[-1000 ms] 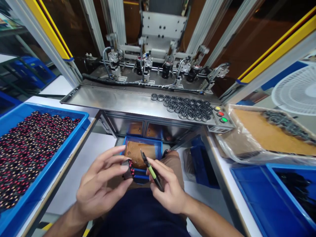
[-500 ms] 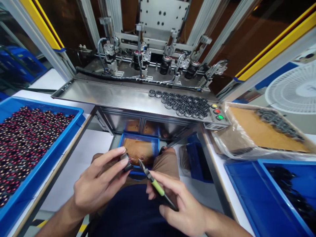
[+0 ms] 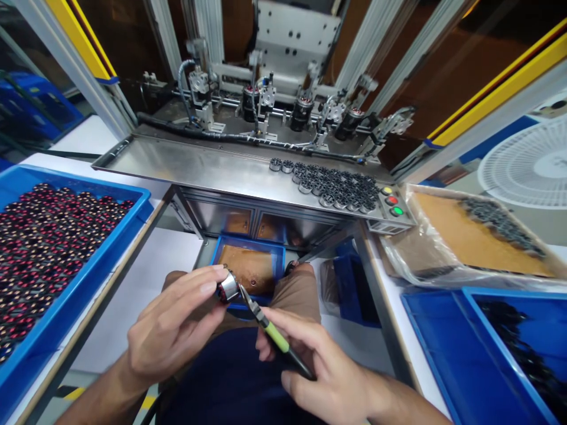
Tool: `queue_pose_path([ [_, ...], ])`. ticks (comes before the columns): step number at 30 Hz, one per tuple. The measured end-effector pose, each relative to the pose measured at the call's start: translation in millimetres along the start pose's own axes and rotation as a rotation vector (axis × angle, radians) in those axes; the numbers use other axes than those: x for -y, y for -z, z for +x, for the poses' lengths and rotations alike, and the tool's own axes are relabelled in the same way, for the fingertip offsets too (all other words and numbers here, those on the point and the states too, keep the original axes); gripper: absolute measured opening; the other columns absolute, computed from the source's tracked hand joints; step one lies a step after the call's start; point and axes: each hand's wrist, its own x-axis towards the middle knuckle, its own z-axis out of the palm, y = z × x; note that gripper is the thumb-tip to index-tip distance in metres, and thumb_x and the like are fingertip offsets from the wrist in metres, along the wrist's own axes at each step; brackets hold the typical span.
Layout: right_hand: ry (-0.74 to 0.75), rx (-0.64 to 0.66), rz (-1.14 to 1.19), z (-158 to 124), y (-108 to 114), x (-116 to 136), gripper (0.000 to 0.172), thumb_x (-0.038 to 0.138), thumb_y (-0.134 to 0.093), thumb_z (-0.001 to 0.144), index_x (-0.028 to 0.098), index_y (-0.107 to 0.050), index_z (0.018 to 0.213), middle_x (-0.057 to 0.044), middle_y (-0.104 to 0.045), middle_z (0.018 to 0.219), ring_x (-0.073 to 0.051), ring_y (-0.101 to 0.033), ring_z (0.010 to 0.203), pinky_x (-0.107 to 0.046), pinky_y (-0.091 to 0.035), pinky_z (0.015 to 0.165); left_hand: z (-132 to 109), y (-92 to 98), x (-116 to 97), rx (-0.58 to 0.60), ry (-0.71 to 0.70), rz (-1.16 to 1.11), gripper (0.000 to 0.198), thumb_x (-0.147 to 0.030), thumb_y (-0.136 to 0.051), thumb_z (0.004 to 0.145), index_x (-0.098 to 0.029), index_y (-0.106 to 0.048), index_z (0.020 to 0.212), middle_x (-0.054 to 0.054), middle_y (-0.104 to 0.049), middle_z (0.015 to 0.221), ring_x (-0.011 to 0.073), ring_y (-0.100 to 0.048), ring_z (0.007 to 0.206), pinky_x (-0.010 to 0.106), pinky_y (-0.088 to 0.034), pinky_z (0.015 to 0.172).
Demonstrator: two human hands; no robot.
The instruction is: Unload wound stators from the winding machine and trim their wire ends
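My left hand (image 3: 177, 324) pinches a small round motor part (image 3: 227, 287) between thumb and fingers, its shiny metal side turned up, over my lap. My right hand (image 3: 319, 369) grips small cutters (image 3: 266, 323) with a green and black handle. The cutter tips touch the right edge of the part. Below them sits a small blue bin (image 3: 248, 268) with a brown sheet inside.
A big blue crate (image 3: 101, 265) of red-wound parts stands at left. A steel shelf (image 3: 186, 168) carries several grey ring parts (image 3: 336, 189) beside three coloured buttons (image 3: 391, 200). The machine (image 3: 283, 100) is behind. A bagged tray (image 3: 469, 236), a blue crate (image 3: 465, 354) and a white fan (image 3: 527, 165) are at right.
My left hand turned the part so its metal face shows. The cutters swung down and their tips closed in on the part. My right hand moved lower and to the right.
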Motion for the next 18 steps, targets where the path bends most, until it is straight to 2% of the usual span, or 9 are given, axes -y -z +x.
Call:
queue_pose_path([
  [9,-0.030,0.017,0.046,4.0,-0.6,3.4,0.086,-0.004,-0.049,0.066,0.028,-0.039,0.146,-0.006,-0.062,0.101,-0.014,-0.064,0.083,-0.031,-0.057,0.075,2.1,0.7,-3.5,0.004,0.022,0.008,0.077,0.001,-0.074,0.069,-0.028,-0.049,0.136,0.008,-0.073,0.115,0.0246,-0.072,0.101,0.037,-0.063,0.088],
  [13,-0.043,0.005,0.054,4.5,-1.4,3.9,0.084,-0.004,-0.049,0.068,0.027,-0.039,0.145,-0.005,-0.062,0.100,-0.013,-0.063,0.080,-0.030,-0.056,0.073,1.0,1.7,-2.6,0.020,0.041,-0.013,0.078,-0.001,-0.074,0.070,-0.028,-0.047,0.139,0.008,-0.072,0.117,0.0239,-0.070,0.104,0.037,-0.061,0.092],
  [18,-0.027,0.031,0.005,6.6,-0.6,3.5,0.082,-0.003,-0.049,0.069,0.026,-0.039,0.145,-0.004,-0.062,0.094,-0.012,-0.061,0.076,-0.028,-0.055,0.070,-1.1,2.4,-2.7,0.013,0.052,-0.009,0.079,-0.001,-0.074,0.070,-0.031,-0.047,0.138,0.006,-0.072,0.116,0.0240,-0.071,0.102,0.037,-0.063,0.087],
])
